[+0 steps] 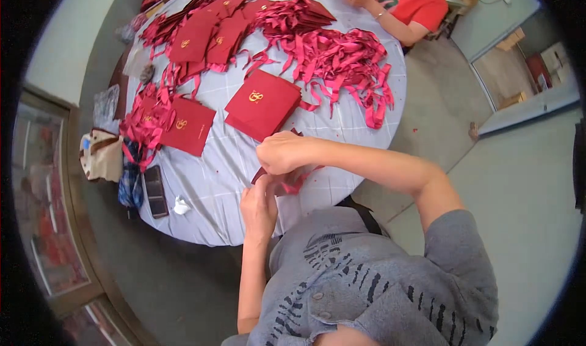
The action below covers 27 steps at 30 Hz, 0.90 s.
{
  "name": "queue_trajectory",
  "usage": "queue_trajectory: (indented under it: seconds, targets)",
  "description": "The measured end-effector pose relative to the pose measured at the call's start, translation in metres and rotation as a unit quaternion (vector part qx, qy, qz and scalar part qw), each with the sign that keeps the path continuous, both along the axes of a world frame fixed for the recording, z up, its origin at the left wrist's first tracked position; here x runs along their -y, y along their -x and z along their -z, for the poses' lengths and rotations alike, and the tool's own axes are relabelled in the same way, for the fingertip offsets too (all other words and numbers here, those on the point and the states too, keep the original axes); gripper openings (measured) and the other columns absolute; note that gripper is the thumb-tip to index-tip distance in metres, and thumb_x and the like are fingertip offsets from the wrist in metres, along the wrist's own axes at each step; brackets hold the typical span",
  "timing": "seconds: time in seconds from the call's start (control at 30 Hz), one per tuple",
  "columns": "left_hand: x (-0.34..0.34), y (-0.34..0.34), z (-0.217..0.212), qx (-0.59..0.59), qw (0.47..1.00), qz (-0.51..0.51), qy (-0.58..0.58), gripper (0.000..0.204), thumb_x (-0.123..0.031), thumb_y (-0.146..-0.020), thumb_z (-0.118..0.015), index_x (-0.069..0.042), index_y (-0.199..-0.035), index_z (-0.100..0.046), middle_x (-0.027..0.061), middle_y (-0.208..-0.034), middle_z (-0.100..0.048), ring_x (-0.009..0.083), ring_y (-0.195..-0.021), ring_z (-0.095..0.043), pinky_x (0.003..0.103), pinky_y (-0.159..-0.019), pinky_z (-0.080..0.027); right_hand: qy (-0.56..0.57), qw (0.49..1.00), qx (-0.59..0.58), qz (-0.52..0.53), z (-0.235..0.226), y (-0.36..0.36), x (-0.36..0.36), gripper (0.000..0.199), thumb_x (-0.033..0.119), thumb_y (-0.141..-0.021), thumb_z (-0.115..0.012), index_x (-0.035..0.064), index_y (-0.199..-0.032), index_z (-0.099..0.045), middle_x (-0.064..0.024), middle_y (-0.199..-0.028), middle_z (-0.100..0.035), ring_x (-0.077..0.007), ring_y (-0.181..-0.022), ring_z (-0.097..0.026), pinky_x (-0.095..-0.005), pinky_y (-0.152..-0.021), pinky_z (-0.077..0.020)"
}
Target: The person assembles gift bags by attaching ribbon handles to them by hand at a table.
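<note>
My right hand [282, 152] is closed, its fingers curled down over a dark red paper piece at the near edge of the table. Just below it, my left hand [259, 208] pinches the same dark red paper piece [259, 175] from the near side. A pink ribbon [294, 186] hangs from it to the right of my fingers. The knuckles hide most of the piece and where the ribbon meets it. Directly beyond my hands lies a stack of flat dark red paper bags [259, 111] with a gold emblem.
On the white tablecloth [329, 144], more red bags [192, 126] with ribbons lie left. A big heap of pink ribbons [342, 59] covers the far right. A dark phone-like case [155, 190] and crumpled tissue [181, 205] sit front left. A person in red [415, 7] sits across.
</note>
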<state>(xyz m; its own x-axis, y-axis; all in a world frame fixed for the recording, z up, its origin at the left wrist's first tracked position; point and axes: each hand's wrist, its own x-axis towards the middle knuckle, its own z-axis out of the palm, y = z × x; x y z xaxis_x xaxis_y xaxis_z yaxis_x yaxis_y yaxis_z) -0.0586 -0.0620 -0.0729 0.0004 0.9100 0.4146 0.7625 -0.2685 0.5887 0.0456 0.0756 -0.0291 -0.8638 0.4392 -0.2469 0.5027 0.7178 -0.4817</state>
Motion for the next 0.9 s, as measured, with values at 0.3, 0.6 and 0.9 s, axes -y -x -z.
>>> queue_trajectory:
  seconds: [0.3, 0.6, 0.9]
  targets:
    - [-0.003, -0.005, 0.010, 0.070, 0.996, -0.046, 0.045, 0.011, -0.003, -0.078, -0.063, -0.003, -0.088, -0.058, 0.0103, -0.069, -0.060, 0.0243, -0.053, -0.054, 0.033, -0.050, -0.041, 0.049, 0.995, -0.073, 0.041, 0.014, -0.009, 0.007, 0.011, 0.010, -0.060, -0.059, 0.0029, -0.066, -0.065, -0.0177, -0.068, -0.061, -0.0339, -0.068, -0.061, -0.0432, -0.057, -0.0445]
    - [0.004, -0.008, 0.012, -0.036, 0.999, 0.025, 0.003, 0.013, 0.000, -0.078, -0.064, -0.002, -0.090, -0.057, 0.0127, -0.074, -0.063, 0.0248, -0.061, -0.061, 0.032, -0.055, -0.046, 0.088, 0.975, -0.186, 0.082, 0.005, 0.006, -0.008, 0.019, 0.019, -0.069, -0.066, 0.0027, -0.077, -0.065, -0.0133, -0.072, -0.064, -0.0300, -0.072, -0.062, -0.0410, -0.062, -0.0467]
    - [0.001, -0.014, 0.000, -0.014, 0.999, 0.026, 0.034, 0.024, 0.003, -0.079, -0.060, -0.003, -0.101, -0.063, 0.0152, -0.090, -0.066, 0.0284, -0.077, -0.064, 0.034, -0.069, -0.050, 0.075, 0.958, -0.259, 0.100, 0.010, 0.026, -0.017, 0.019, 0.020, -0.076, -0.063, 0.0031, -0.084, -0.062, -0.0127, -0.081, -0.063, -0.0287, -0.078, -0.062, -0.0414, -0.066, -0.0464]
